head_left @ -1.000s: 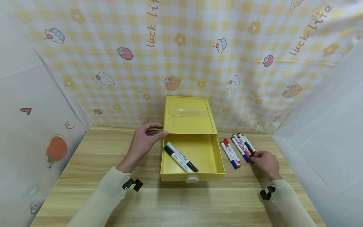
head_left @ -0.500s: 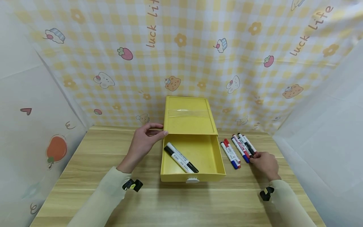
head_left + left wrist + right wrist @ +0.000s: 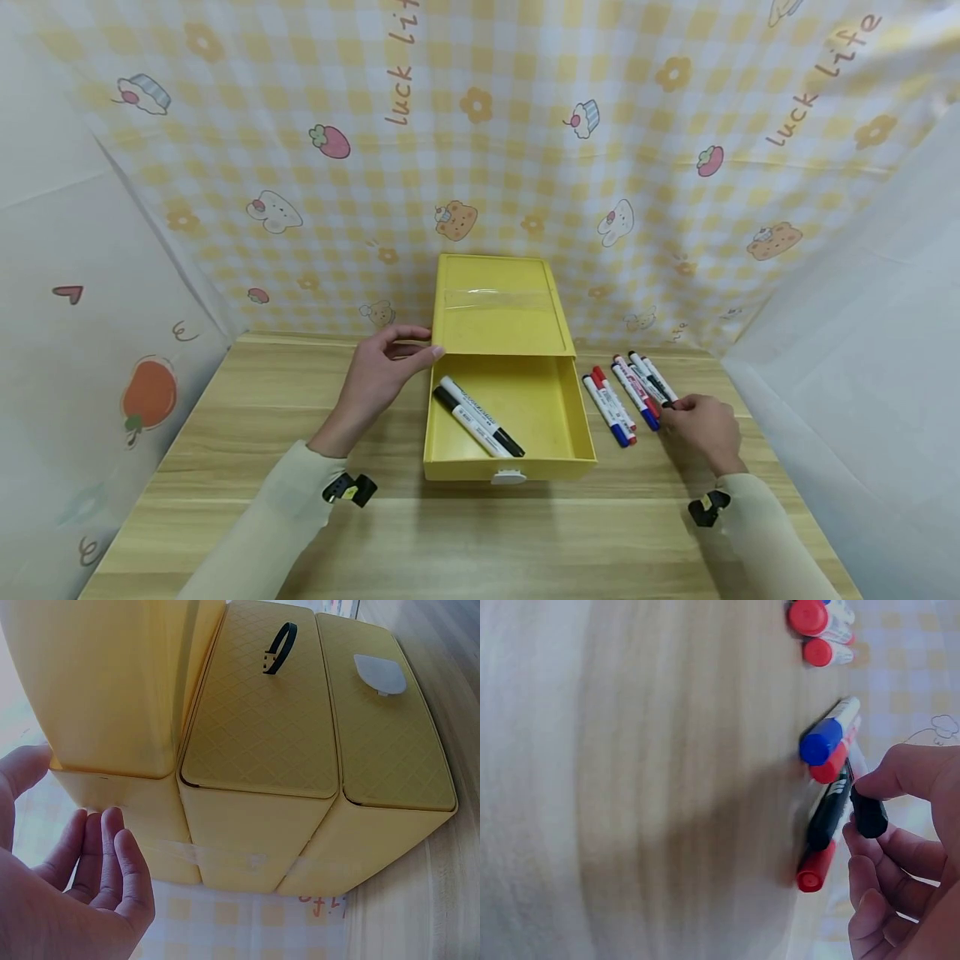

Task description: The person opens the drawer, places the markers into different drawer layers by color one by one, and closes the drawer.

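My right hand (image 3: 703,427) pinches a black-capped whiteboard marker (image 3: 870,814) between thumb and fingers, slightly above the other markers at the right of the table. Beside it lie a black marker (image 3: 829,814), a red-capped marker (image 3: 816,870) and a blue-capped marker (image 3: 823,742). My left hand (image 3: 372,379) rests against the left side of the yellow drawer cabinet (image 3: 498,304), its thumb at the front top corner and fingers loosely bent. The cabinet's top drawer (image 3: 540,408) is pulled out, with two black-and-white markers (image 3: 480,417) lying slanted inside.
Another group of markers (image 3: 609,406), with red and blue caps, lies between the drawer and my right hand. Lower drawers show a black handle (image 3: 282,649) and a white handle (image 3: 380,675). A checked curtain (image 3: 480,150) hangs right behind the cabinet.
My right hand has shifted slightly at the marker group and now holds the black-capped marker a little off the others. My left hand and the drawer stay where they were.
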`<state>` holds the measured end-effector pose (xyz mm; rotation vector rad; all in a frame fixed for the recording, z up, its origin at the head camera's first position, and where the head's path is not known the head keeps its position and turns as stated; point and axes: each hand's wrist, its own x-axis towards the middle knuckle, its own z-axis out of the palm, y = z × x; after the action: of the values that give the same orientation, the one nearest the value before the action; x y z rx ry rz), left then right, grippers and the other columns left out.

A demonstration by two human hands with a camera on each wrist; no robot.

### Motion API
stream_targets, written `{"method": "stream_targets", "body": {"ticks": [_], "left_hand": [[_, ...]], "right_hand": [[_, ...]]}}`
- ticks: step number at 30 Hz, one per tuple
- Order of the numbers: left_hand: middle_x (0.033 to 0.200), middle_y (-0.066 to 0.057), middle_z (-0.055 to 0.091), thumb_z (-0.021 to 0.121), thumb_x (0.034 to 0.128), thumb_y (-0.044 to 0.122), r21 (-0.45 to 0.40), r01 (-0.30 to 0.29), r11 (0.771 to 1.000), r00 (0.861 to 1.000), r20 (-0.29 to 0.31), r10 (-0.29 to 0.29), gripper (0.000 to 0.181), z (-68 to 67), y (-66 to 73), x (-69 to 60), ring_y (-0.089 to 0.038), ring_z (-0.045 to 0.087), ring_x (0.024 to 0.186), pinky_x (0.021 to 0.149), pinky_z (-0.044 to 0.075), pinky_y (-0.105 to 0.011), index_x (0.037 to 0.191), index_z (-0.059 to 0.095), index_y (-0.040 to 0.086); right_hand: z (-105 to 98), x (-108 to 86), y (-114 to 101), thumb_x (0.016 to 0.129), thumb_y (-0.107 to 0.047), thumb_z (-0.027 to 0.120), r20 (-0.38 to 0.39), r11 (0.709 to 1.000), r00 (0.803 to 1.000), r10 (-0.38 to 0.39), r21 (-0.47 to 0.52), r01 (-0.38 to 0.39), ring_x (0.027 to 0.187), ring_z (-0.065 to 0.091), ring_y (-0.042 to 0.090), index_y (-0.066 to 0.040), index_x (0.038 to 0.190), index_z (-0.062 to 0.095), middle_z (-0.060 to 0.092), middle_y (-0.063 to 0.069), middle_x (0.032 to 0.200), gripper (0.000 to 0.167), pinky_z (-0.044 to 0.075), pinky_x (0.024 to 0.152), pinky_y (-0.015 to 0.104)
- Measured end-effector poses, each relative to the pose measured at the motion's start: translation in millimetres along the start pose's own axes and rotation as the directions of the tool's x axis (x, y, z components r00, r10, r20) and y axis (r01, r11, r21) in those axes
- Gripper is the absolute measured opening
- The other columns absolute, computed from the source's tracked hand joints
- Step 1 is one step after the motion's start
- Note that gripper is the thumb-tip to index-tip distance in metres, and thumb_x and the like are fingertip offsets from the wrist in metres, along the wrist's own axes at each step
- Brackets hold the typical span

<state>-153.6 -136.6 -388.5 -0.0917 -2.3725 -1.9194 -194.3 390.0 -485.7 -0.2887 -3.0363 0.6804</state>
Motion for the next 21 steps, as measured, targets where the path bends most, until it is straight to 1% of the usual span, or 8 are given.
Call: {"method": "stream_targets", "body": {"ticks": [5,12,16,21], "left_hand": [[0.135,-0.013,0.072,0.087,0.099,0.032,0.001,0.0,1.0,1.0,-0.001,0.0,0.045,-0.2,-0.3,0.1,-0.03,0.071,0.123,0.104,0.058,-0.049,0.132,0.074,0.005],[0.138,-0.013,0.071,0.086,0.0994,0.034,0.003,-0.001,1.0,1.0,0.004,0.001,0.046,-0.3,1.1,0.0,-0.031,0.071,0.125,0.105,0.058,-0.05,0.134,0.073,0.006],[0.137,-0.013,0.071,0.086,0.0991,0.033,0.006,0.001,1.0,1.0,0.002,-0.001,0.046,-0.4,1.0,0.1,-0.031,0.071,0.124,0.105,0.058,-0.05,0.133,0.073,0.006],[0.136,-0.012,0.072,0.087,0.0988,0.034,0.008,0.003,1.0,1.0,0.0,-0.003,0.046,-0.6,0.0,0.4,-0.03,0.071,0.123,0.105,0.058,-0.049,0.133,0.074,0.006]], "right_hand": [[-4.9,-2.0,-5.7,0.095,-0.032,0.078,-0.048,0.999,0.998,-0.028,0.016,0.029,0.073,0.065,0.028,-0.001,0.098,0.08,0.077,0.017,0.092,0.031,0.048,0.055,0.038],[-7.7,-0.9,-12.4,0.095,-0.03,0.08,-0.143,0.999,0.989,-0.035,0.019,0.038,0.072,0.068,0.03,0.0,0.096,0.079,0.077,0.017,0.089,0.03,0.05,0.056,0.041],[-10.0,-0.3,-16.2,0.095,-0.03,0.082,-0.168,0.999,0.985,-0.036,0.03,0.042,0.072,0.068,0.031,0.0,0.096,0.078,0.077,0.017,0.087,0.03,0.05,0.057,0.042],[-13.1,-0.6,-22.4,0.094,-0.028,0.082,-0.196,0.997,0.978,-0.064,0.039,0.073,0.075,0.07,0.033,0.002,0.099,0.079,0.078,0.017,0.088,0.03,0.05,0.059,0.041]]}}
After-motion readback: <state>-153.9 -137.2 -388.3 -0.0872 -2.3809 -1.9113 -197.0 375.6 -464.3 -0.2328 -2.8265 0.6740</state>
